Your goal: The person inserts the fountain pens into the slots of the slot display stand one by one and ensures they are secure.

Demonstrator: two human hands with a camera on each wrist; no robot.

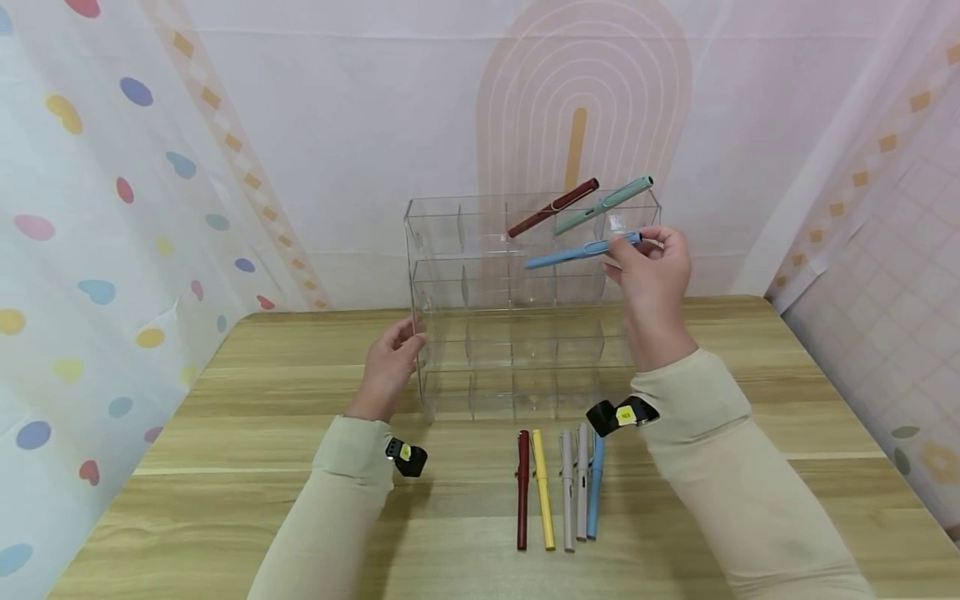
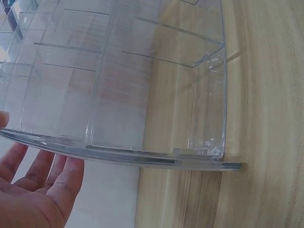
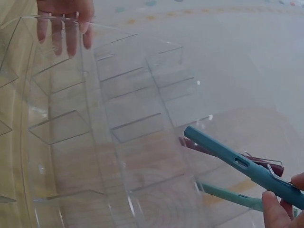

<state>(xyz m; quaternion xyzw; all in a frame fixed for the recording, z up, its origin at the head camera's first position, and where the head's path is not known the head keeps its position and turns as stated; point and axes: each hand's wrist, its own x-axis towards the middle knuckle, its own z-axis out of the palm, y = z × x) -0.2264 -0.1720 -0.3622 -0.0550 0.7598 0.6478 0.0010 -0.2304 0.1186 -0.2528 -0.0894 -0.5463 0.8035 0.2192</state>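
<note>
A clear acrylic rack with several tiers of small compartments stands upright on the table. My left hand grips its left side panel, thumb on one face and fingers on the other, as the left wrist view shows. Between thumb and fingers, my right hand pinches a light blue pen near its clip end. The pen is held tilted in front of the rack's upper right part. Behind it, a dark red pen and a mint green pen lean in the top tier.
On the wooden table, in front of the rack, lie a dark red pen, a yellow pen, two grey pens and a blue pen. A patterned cloth hangs behind the table.
</note>
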